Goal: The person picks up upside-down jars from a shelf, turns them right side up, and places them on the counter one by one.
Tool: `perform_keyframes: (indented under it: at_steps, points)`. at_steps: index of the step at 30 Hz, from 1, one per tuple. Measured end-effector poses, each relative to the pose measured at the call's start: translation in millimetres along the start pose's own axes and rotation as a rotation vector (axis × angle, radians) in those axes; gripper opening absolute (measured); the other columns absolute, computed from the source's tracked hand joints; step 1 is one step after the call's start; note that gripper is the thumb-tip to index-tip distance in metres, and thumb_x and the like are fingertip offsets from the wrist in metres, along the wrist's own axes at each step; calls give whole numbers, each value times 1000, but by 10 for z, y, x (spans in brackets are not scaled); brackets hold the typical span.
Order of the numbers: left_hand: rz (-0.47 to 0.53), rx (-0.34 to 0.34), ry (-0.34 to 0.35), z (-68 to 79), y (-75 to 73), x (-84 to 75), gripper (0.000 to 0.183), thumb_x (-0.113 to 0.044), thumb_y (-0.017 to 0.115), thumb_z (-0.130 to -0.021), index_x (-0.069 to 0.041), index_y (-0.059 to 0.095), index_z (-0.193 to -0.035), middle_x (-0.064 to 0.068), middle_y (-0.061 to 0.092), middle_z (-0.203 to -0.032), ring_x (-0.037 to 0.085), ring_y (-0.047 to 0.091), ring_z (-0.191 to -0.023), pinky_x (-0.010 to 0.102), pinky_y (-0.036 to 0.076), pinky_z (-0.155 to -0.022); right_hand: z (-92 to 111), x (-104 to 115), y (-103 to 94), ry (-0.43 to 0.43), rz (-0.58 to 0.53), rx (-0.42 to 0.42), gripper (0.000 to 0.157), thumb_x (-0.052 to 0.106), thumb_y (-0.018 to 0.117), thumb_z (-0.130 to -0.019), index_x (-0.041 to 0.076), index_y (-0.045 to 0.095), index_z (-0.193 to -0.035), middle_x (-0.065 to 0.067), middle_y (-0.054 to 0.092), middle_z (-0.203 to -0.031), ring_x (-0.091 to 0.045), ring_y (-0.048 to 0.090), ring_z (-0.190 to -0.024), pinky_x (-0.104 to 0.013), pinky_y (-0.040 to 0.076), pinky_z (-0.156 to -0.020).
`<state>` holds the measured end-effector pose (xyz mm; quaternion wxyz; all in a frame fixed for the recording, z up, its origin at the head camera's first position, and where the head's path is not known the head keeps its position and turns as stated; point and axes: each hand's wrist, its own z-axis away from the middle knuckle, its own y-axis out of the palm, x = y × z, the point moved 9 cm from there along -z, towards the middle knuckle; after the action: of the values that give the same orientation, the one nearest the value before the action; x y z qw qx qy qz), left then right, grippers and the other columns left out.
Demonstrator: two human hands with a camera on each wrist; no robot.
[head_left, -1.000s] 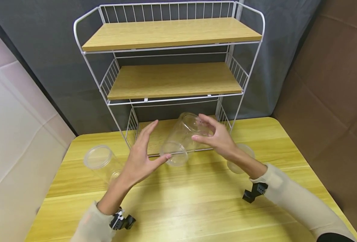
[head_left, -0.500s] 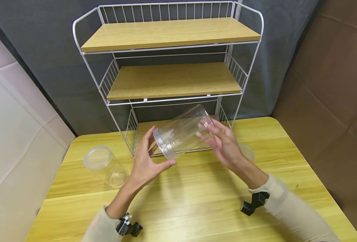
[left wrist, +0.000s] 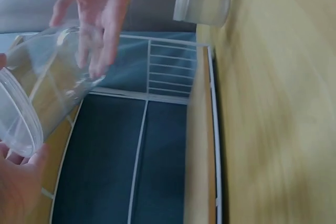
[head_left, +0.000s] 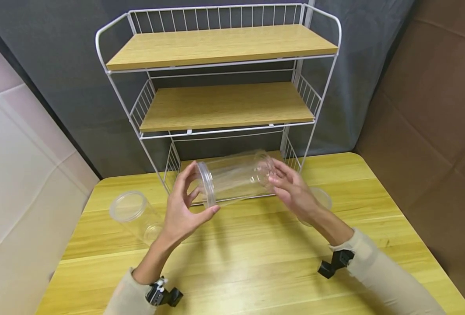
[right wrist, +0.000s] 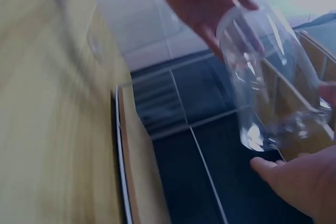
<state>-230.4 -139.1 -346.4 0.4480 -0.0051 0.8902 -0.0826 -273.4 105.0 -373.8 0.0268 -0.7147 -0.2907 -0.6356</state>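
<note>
A clear plastic jar (head_left: 238, 177) is held nearly level in front of the rack's lowest shelf. Its ridged, lidded end (head_left: 206, 183) points left. My left hand (head_left: 181, 212) spans that end, thumb below and fingers above. At the base end, my right hand (head_left: 295, 194) holds the jar with thumb and fingers. The left wrist view shows the left thumb right at the rim of the round lid (left wrist: 21, 116). In the right wrist view the jar's base (right wrist: 283, 135) lies between the right thumb and fingers.
A second clear jar (head_left: 139, 218) stands on the wooden table (head_left: 232, 271) at left. A shorter clear jar (left wrist: 207, 1) stands at right, partly behind my right forearm in the head view. A white wire rack with three wooden shelves (head_left: 224, 105) stands at the back.
The jar has turned from steeply tilted to nearly level, its lidded end swinging left and up. My left hand, earlier spread beside it, now grips that end; the right has shifted round the base.
</note>
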Motion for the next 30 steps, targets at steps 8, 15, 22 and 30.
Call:
perform_keyframes:
  at_steps: [8, 15, 22, 30]
  points:
    - [-205, 100, -6, -88, -34, -101, 107, -5, 94, -68, -3, 41, -161, 17, 48, -153, 33, 51, -135, 42, 58, -101, -4, 114, 49, -147, 664, 140, 89, 0, 82, -89, 4, 34, -165, -12, 30, -173, -29, 27, -160, -47, 29, -127]
    - [-363, 213, 17, -201, 63, -127, 106, -21, 97, -69, -11, 44, -160, 15, 52, -153, 36, 55, -131, 54, 61, -91, 15, -101, 131, -220, 943, 184, 85, 12, 90, -84, 1, 48, -157, -18, 51, -159, -40, 53, -143, -50, 46, -116]
    - [-455, 294, -47, -207, 206, 101, 106, -30, 99, -68, -6, 46, -158, 16, 55, -152, 36, 58, -133, 56, 53, -104, 75, -537, 45, -100, 905, 137, 83, 13, 93, -82, -5, 50, -152, -25, 55, -152, -41, 60, -135, -43, 49, -113]
    - [-476, 400, -130, -100, 365, 370, 107, -33, 100, -68, -4, 48, -157, 19, 52, -155, 41, 59, -129, 59, 55, -101, 127, -904, -64, 32, 827, 160, 77, 13, 89, -86, -4, 51, -151, -26, 56, -151, -45, 57, -138, -49, 49, -112]
